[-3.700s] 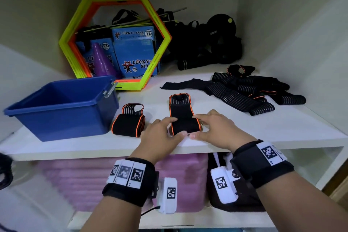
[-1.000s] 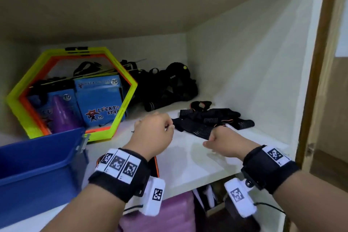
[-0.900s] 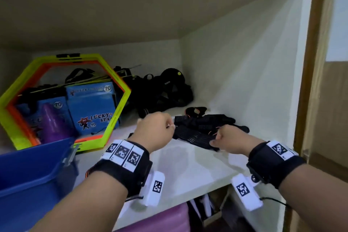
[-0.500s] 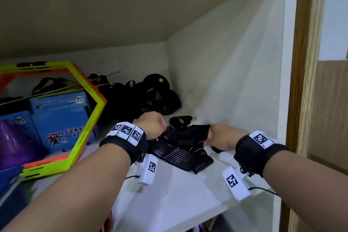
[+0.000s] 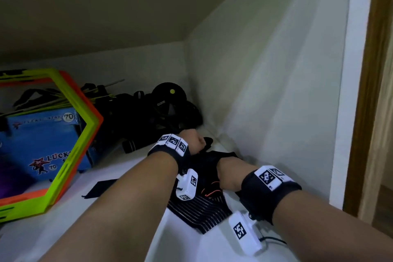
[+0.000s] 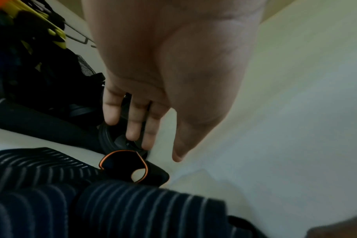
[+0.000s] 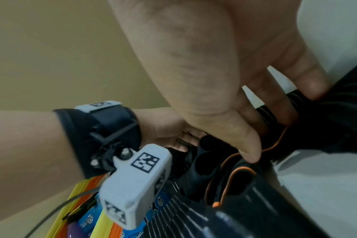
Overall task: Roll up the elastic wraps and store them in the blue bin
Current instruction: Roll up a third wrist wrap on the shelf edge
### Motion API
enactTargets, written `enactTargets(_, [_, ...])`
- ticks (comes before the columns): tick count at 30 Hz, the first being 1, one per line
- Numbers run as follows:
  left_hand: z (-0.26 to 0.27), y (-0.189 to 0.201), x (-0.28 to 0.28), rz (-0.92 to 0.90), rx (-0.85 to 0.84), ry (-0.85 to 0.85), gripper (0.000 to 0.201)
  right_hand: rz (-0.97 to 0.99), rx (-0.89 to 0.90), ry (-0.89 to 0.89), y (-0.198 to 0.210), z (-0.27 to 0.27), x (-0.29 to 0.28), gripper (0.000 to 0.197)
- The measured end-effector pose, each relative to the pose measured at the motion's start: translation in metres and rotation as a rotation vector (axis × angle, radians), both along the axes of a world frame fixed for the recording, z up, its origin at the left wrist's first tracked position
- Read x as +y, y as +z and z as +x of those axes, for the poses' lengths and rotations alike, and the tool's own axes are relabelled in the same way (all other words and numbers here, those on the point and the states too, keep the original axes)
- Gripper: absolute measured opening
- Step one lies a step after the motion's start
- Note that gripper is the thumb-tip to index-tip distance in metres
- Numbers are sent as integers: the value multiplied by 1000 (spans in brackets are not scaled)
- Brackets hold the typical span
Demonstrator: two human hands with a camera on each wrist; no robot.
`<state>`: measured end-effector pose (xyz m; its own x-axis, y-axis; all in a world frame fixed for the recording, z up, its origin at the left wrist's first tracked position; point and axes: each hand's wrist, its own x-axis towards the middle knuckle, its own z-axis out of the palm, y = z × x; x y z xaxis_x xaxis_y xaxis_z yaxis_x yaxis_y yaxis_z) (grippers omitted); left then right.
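A tangled pile of black elastic wraps (image 5: 200,210) with grey stripes and orange edging lies in the shelf's right back corner. Both hands are on it. My left hand (image 5: 195,143) reaches over the pile's far side. In the left wrist view its fingers (image 6: 132,128) point straight down just above an orange-edged loop (image 6: 122,165), with the thumb apart and nothing gripped. My right hand (image 5: 227,174) digs into the near part of the pile. In the right wrist view it (image 7: 263,136) pinches an orange-edged wrap (image 7: 240,177) between thumb and fingers. The blue bin is out of view.
A yellow and orange hexagon ring (image 5: 70,155) leans at the left in front of blue Lucky Star boxes (image 5: 42,140). Black straps and round gear (image 5: 168,104) fill the back. The white side wall (image 5: 276,112) stands close to the right of the pile.
Both hands moved from the shelf's front to the wrap pile in the right corner. The view swung right, so the blue bin and the rolled wraps left the frame.
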<state>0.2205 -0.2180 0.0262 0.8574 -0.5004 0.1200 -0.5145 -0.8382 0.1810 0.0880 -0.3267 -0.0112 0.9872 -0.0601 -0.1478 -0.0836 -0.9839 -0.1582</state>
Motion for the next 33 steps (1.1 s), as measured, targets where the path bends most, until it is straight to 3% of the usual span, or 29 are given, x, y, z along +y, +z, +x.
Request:
enactTargets(3, [10, -8, -10, 72, -3, -36, 27, -25, 43, 3, -3, 7, -4, 23])
enactTargets(8, [28, -22, -21, 167, -11, -50, 38, -33, 90, 21, -13, 14, -5, 61])
enactTargets(14, [51, -28, -26, 136, 81, 31, 55, -100, 126, 77, -6, 11, -7, 37])
enactTargets(17, [61, -30, -24, 73, 76, 53, 38, -124, 111, 107, -9, 10, -10, 33])
enactTargets(21, [67, -20, -21, -92, -6, 99, 31, -101, 139, 104, -10, 19, -10, 20])
enactTargets(28, [69, 11, -9, -571, -52, 202, 39, 164, -190, -86, 17, 29, -14, 22])
enactTargets(33, [60, 41, 13, -778, -64, 140, 25, 378, -422, -244, 48, 36, -19, 27])
